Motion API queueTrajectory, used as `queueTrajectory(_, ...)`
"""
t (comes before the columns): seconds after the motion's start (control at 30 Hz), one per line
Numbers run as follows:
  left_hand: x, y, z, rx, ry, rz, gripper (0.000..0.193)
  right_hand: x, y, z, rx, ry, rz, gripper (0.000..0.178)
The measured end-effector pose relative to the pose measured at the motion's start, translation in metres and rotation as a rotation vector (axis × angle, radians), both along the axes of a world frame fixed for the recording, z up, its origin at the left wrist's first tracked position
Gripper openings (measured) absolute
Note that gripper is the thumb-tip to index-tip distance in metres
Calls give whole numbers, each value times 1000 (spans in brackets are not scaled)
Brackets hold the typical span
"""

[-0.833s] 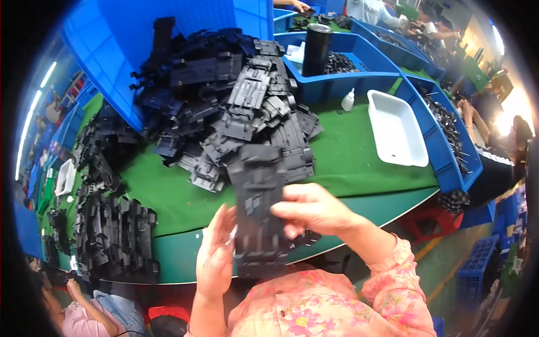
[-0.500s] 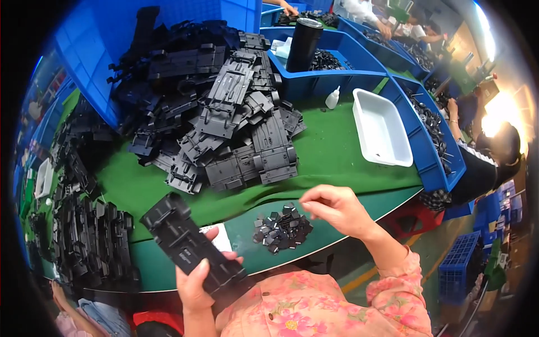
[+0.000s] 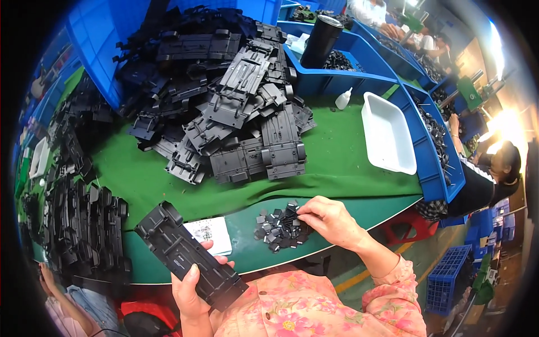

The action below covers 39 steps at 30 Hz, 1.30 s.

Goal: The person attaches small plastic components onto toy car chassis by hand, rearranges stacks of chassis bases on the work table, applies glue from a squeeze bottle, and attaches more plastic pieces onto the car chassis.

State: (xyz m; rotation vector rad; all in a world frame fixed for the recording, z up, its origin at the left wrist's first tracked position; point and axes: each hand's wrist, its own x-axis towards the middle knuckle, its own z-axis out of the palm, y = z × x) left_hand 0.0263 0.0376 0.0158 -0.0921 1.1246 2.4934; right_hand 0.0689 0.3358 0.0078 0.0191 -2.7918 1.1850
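My left hand (image 3: 193, 289) is wrapped round a long black plastic chassis part (image 3: 188, 255), holding it tilted above the near table edge, with the thumb on its upper face. My right hand (image 3: 331, 221) reaches to a heap of small black plastic pieces (image 3: 281, 229) on the table. Its thumb and forefinger are pinched together at the heap's right side. Whether a piece sits between those fingertips is too small to make out. Partly behind the held part lies a white paper pad (image 3: 216, 233) with dark marks.
A large pile of black chassis parts (image 3: 238, 84) covers the green cloth (image 3: 331, 135). More stand in a row (image 3: 84, 230) at the left. A white tray (image 3: 389, 135), a small white dropper bottle (image 3: 343, 100) and blue bins (image 3: 337, 84) are farther off. Other people work nearby.
My right hand has come down to the small black pieces, its fingertips now at the heap. My left hand keeps its hold on the chassis part. More of the paper pad shows.
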Motion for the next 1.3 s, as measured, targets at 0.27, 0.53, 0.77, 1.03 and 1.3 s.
queueTrajectory(0.27, 1, -5, -6, -31, 17, 14, 46, -3, 10, 7, -818, -394, -269, 17)
queueTrajectory(0.53, 2, -20, -13, 106, -18, 84, 54, -23, -17, 21, -868, -509, -174, 22)
queueTrajectory(0.77, -1, -38, -25, 240, -75, 66, 92, -62, -87, 13, 38, 207, 420, 14)
queueTrajectory(1.03, 5, -51, -28, 297, -74, 109, 89, -95, -127, -8, 373, 472, 616, 23)
queueTrajectory(1.3, 4, -50, -29, 362, -136, 232, 83, -96, -127, -3, 469, 355, 729, 21)
